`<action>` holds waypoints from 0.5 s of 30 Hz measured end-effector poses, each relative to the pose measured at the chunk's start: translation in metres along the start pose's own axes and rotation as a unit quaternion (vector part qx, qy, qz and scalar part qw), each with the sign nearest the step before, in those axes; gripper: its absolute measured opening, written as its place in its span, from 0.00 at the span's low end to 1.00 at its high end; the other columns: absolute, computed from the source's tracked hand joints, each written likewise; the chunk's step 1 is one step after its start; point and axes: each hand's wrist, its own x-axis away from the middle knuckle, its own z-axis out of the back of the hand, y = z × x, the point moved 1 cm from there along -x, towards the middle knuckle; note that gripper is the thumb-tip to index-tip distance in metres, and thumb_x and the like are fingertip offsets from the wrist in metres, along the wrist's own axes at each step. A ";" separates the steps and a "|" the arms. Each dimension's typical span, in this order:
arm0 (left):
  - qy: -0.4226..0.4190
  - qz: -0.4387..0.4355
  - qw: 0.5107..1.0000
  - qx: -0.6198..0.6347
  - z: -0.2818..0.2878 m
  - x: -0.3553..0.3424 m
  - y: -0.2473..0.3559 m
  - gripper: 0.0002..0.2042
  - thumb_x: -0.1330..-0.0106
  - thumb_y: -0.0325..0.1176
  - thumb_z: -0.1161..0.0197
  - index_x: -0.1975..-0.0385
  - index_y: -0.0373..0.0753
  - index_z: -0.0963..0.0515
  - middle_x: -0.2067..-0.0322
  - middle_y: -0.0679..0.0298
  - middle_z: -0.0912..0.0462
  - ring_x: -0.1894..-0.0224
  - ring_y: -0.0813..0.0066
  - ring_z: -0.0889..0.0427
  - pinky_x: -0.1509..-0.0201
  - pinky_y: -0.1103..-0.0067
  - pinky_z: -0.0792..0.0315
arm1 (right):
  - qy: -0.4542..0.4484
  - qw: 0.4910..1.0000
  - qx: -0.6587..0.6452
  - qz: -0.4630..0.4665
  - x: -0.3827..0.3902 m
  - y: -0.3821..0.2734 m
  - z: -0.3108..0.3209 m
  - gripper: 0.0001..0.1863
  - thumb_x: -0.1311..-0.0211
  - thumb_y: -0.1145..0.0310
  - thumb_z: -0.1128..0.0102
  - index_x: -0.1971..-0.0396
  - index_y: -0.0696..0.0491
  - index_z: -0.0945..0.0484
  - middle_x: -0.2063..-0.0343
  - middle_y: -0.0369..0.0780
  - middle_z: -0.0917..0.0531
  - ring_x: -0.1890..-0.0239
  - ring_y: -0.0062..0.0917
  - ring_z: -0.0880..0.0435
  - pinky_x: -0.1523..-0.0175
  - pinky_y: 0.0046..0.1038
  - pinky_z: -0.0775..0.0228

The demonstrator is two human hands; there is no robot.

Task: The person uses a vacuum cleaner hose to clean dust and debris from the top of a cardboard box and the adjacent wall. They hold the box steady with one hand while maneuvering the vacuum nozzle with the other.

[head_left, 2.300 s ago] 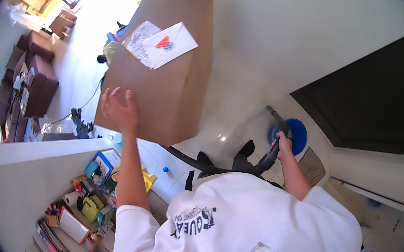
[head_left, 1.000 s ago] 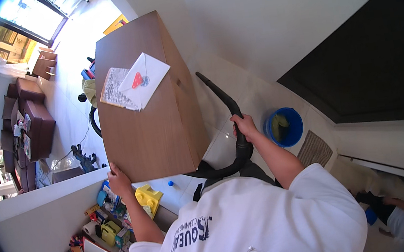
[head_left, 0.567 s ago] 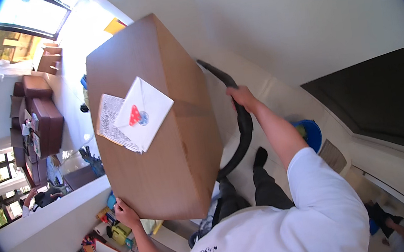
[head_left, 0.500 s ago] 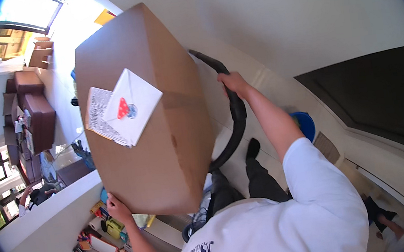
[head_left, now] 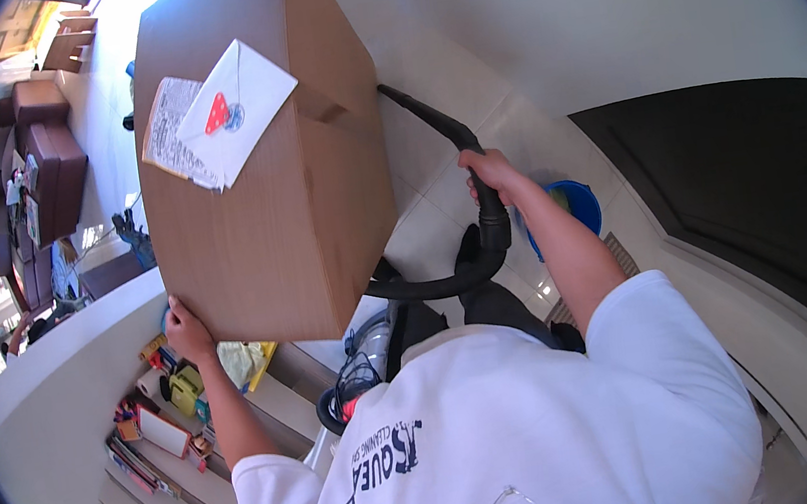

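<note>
My right hand [head_left: 493,177] is wrapped round the handle of a black vacuum hose [head_left: 492,226]. Its narrow nozzle end [head_left: 416,104] points toward the floor beside a tall brown wooden cabinet [head_left: 241,242]. The hose curves back past my legs, partly hidden by the cabinet. At the cabinet's near left corner, my left hand [head_left: 189,331] is closed, with a bit of something blue showing beside its fingers. A white envelope [head_left: 248,95] with a red sticker and a printed paper [head_left: 169,130] lie on the cabinet top.
A vacuum cleaner [head_left: 366,352] with a coiled cord stands by my legs. A blue bucket [head_left: 574,201] sits right, near a dark door [head_left: 714,153]. Left are a low white wall [head_left: 63,349], shelves with books and boxes [head_left: 159,433], and a brown sofa [head_left: 55,164] beyond.
My view has shifted, so the cabinet sits higher in the picture. My right hand has swung the hose handle, and more of the bucket and vacuum cleaner shows. My left hand stays at the corner.
</note>
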 end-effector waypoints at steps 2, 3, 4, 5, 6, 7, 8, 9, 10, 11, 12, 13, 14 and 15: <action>0.000 0.004 1.000 -0.004 -0.002 -0.003 -0.009 0.26 0.36 0.54 0.55 0.72 0.34 0.22 0.75 0.51 0.20 0.70 0.53 0.22 0.67 0.67 0.32 | -0.005 1.000 -0.002 -0.019 0.019 0.012 0.000 0.14 0.54 0.61 0.43 0.73 0.54 0.35 0.85 0.37 0.30 0.88 0.23 0.30 0.82 0.30 0.34; 0.000 0.006 1.000 -0.005 -0.003 -0.005 -0.014 0.26 0.37 0.54 0.55 0.72 0.34 0.22 0.75 0.51 0.20 0.70 0.53 0.22 0.66 0.67 0.31 | -0.008 1.000 -0.002 -0.028 0.027 0.016 -0.001 0.14 0.54 0.61 0.43 0.73 0.53 0.35 0.85 0.37 0.30 0.88 0.22 0.30 0.82 0.30 0.34; -0.002 0.005 1.000 -0.004 -0.003 -0.006 -0.013 0.27 0.37 0.55 0.55 0.72 0.34 0.22 0.75 0.52 0.20 0.70 0.52 0.22 0.66 0.67 0.31 | -0.007 0.999 -0.007 -0.044 0.036 0.020 0.000 0.14 0.54 0.61 0.44 0.73 0.53 0.35 0.85 0.37 0.30 0.88 0.22 0.31 0.82 0.30 0.34; -0.004 0.004 1.000 -0.003 -0.003 -0.006 -0.011 0.27 0.37 0.56 0.55 0.72 0.34 0.22 0.74 0.52 0.20 0.69 0.52 0.22 0.65 0.66 0.31 | -0.007 0.998 -0.011 -0.060 0.042 0.025 0.000 0.14 0.54 0.61 0.44 0.74 0.53 0.35 0.85 0.37 0.30 0.88 0.22 0.31 0.82 0.30 0.34; -0.006 0.005 1.000 -0.002 -0.003 -0.006 -0.009 0.27 0.38 0.56 0.55 0.72 0.34 0.22 0.74 0.52 0.20 0.69 0.52 0.22 0.65 0.66 0.31 | -0.006 0.997 -0.014 -0.076 0.048 0.029 -0.001 0.14 0.54 0.61 0.44 0.74 0.53 0.36 0.85 0.37 0.31 0.88 0.22 0.31 0.82 0.30 0.34; -0.004 0.007 1.000 -0.001 -0.004 -0.005 -0.006 0.28 0.38 0.57 0.55 0.72 0.34 0.22 0.74 0.51 0.20 0.69 0.51 0.22 0.64 0.66 0.31 | -0.008 0.996 -0.012 -0.083 0.054 0.032 0.000 0.13 0.54 0.61 0.44 0.74 0.52 0.36 0.85 0.37 0.31 0.88 0.22 0.31 0.82 0.30 0.34; -0.001 0.011 1.000 -0.002 -0.003 -0.003 -0.003 0.28 0.39 0.57 0.55 0.72 0.34 0.22 0.74 0.51 0.20 0.68 0.51 0.22 0.64 0.66 0.31 | -0.013 0.996 -0.009 -0.091 0.060 0.035 -0.002 0.13 0.54 0.61 0.44 0.75 0.52 0.36 0.86 0.36 0.31 0.88 0.22 0.31 0.81 0.29 0.34; 0.002 0.016 1.000 -0.003 -0.005 -0.004 -0.004 0.28 0.39 0.58 0.55 0.73 0.33 0.22 0.74 0.50 0.20 0.68 0.50 0.22 0.64 0.65 0.31 | -0.018 0.995 -0.006 -0.099 0.065 0.038 -0.004 0.13 0.54 0.61 0.44 0.75 0.52 0.36 0.86 0.36 0.31 0.88 0.22 0.31 0.81 0.29 0.34; 0.002 0.016 1.000 -0.003 -0.008 -0.006 -0.010 0.29 0.39 0.58 0.55 0.73 0.33 0.22 0.73 0.50 0.20 0.68 0.50 0.22 0.64 0.65 0.31 | -0.019 0.994 0.004 -0.106 0.071 0.040 -0.008 0.13 0.54 0.61 0.45 0.75 0.52 0.36 0.86 0.37 0.31 0.88 0.22 0.31 0.81 0.30 0.34; 0.002 0.021 1.000 -0.004 -0.010 -0.008 -0.018 0.29 0.40 0.58 0.55 0.73 0.33 0.22 0.73 0.50 0.20 0.67 0.50 0.22 0.64 0.65 0.31 | -0.021 0.993 0.017 -0.114 0.078 0.038 -0.013 0.13 0.53 0.61 0.45 0.76 0.52 0.36 0.87 0.37 0.31 0.88 0.23 0.31 0.80 0.30 0.34; 0.004 0.027 1.000 -0.004 -0.010 -0.009 -0.027 0.29 0.40 0.58 0.54 0.73 0.33 0.22 0.73 0.49 0.20 0.67 0.49 0.22 0.64 0.65 0.31 | -0.023 0.992 0.031 -0.121 0.082 0.039 -0.018 0.13 0.53 0.60 0.45 0.76 0.52 0.36 0.88 0.37 0.31 0.88 0.24 0.32 0.79 0.30 0.33; 0.002 0.033 0.999 0.000 -0.012 -0.009 -0.029 0.29 0.40 0.59 0.54 0.73 0.34 0.21 0.73 0.48 0.20 0.67 0.49 0.22 0.64 0.64 0.31 | -0.025 0.990 0.033 -0.135 0.083 0.044 -0.019 0.13 0.53 0.60 0.45 0.75 0.52 0.36 0.87 0.37 0.31 0.88 0.24 0.31 0.79 0.31 0.33; 0.006 0.043 0.999 0.006 -0.012 -0.007 -0.025 0.29 0.41 0.59 0.53 0.73 0.34 0.21 0.73 0.48 0.21 0.67 0.49 0.22 0.64 0.64 0.31 | -0.031 0.988 0.039 -0.144 0.083 0.049 -0.019 0.14 0.53 0.60 0.45 0.74 0.53 0.36 0.87 0.38 0.31 0.87 0.25 0.30 0.78 0.32 0.33; 0.009 0.044 0.999 0.026 -0.010 0.000 -0.017 0.28 0.41 0.59 0.53 0.73 0.34 0.21 0.72 0.48 0.21 0.67 0.48 0.22 0.64 0.64 0.30 | -0.044 0.986 0.049 -0.150 0.083 0.047 -0.023 0.14 0.53 0.60 0.45 0.73 0.53 0.36 0.87 0.38 0.31 0.86 0.26 0.30 0.78 0.33 0.32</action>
